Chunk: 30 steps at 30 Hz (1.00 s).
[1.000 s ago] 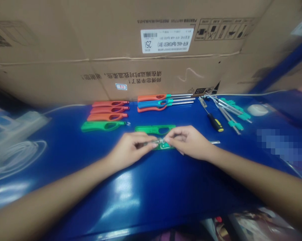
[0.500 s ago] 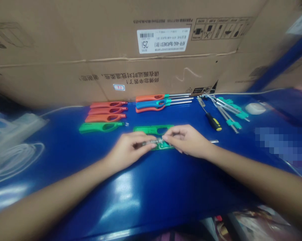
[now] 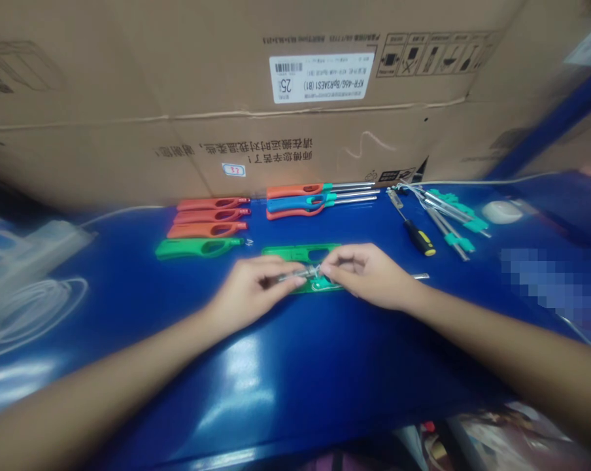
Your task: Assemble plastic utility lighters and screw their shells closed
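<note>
My left hand [image 3: 251, 284] is closed around a clear lighter fuel tank [image 3: 301, 272], its valve end pointing right. At that end the fingertips of my right hand [image 3: 374, 275] are pinched together; whatever is between them is too small to make out. Just behind both hands lies an opened green lighter casing half [image 3: 288, 251]. Under the fingers a second green casing half [image 3: 303, 289] shows, with a teal piece [image 3: 322, 284] and a thin pale wire in it. A metal tube's end [image 3: 422, 276] sticks out to the right behind my right wrist.
Red lighter casings [image 3: 202, 216] and a green one [image 3: 192, 248] lie back left. Assembled lighters [image 3: 295, 204] rest by the cardboard box [image 3: 202, 78]. A screwdriver [image 3: 420, 238], metal tubes with teal ends [image 3: 442, 229] and a white object [image 3: 501, 211] lie right; coiled white tubing [image 3: 35, 314] is left.
Both hands stay nearly in place. The right fingertips have shifted very slightly at the tank's valve end. The view has moved a touch.
</note>
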Each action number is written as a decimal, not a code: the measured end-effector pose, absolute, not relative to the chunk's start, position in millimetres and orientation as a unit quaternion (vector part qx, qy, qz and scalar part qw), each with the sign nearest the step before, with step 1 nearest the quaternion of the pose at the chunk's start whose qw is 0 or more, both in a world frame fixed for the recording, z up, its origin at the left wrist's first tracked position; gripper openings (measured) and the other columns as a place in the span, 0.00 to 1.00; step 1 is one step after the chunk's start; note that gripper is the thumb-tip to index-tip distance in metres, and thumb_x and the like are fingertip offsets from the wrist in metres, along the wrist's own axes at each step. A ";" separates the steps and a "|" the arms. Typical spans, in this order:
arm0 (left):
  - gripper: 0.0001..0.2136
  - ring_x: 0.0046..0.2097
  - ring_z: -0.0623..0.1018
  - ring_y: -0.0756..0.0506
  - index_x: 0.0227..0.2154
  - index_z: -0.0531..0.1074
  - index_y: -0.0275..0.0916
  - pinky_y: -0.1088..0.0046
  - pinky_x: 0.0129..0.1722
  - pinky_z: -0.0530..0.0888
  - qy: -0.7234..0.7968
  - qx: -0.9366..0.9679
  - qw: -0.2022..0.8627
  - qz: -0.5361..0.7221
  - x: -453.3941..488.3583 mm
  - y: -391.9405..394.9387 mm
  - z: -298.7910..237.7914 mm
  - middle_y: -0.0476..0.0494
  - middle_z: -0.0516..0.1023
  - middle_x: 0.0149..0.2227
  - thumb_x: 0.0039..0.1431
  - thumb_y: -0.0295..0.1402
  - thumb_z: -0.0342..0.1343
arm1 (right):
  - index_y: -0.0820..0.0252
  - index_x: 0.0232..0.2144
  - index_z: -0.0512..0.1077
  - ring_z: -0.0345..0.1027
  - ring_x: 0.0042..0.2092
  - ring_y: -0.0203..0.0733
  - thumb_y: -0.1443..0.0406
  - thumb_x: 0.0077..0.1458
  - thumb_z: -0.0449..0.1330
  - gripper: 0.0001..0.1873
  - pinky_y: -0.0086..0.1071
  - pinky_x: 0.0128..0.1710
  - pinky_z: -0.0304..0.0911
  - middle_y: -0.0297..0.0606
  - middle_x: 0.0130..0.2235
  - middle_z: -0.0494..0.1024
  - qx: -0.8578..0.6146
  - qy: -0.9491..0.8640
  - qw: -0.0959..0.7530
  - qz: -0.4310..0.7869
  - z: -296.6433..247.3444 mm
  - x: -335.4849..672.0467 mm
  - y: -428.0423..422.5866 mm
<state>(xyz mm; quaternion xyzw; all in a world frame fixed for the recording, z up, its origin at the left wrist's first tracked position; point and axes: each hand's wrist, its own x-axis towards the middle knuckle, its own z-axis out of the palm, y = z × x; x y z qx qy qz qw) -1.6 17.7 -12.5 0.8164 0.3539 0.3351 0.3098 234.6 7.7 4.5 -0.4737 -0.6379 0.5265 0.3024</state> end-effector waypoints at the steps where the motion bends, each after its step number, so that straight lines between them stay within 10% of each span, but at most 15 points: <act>1: 0.11 0.35 0.80 0.47 0.45 0.82 0.39 0.74 0.34 0.75 0.351 0.817 0.312 0.335 -1.9 17.7 -13.0 0.42 0.84 0.39 0.62 0.36 0.62 | 0.62 0.31 0.75 0.61 0.25 0.31 0.55 0.55 0.64 0.14 0.26 0.22 0.55 0.32 0.26 0.72 -0.470 -0.643 0.305 0.522 3.7 234.7 7.8; 11: 0.10 0.36 0.81 0.47 0.44 0.82 0.39 0.74 0.36 0.76 0.336 0.816 0.329 0.335 -2.4 17.2 -14.6 0.43 0.84 0.38 0.62 0.35 0.63 | 0.62 0.31 0.76 0.66 0.31 0.36 0.52 0.52 0.66 0.18 0.30 0.30 0.63 0.36 0.30 0.76 -0.473 -0.655 0.303 0.506 3.7 234.1 7.1; 22: 0.12 0.35 0.78 0.49 0.48 0.81 0.42 0.74 0.34 0.75 0.358 0.841 0.284 0.288 -6.7 11.9 2.5 0.43 0.80 0.39 0.64 0.36 0.60 | 0.61 0.37 0.74 0.58 0.17 0.31 0.55 0.61 0.58 0.14 0.26 0.17 0.53 0.25 0.18 0.65 -0.493 -0.666 0.256 0.497 11.6 237.9 3.5; 30: 0.11 0.31 0.74 0.51 0.48 0.79 0.41 0.76 0.31 0.71 0.401 0.844 0.259 0.244 -19.3 -0.3 2.9 0.46 0.76 0.38 0.64 0.35 0.59 | 0.61 0.41 0.76 0.67 0.31 0.34 0.65 0.62 0.57 0.10 0.30 0.33 0.63 0.40 0.41 0.76 -0.408 -0.856 0.248 0.198 15.2 246.8 2.3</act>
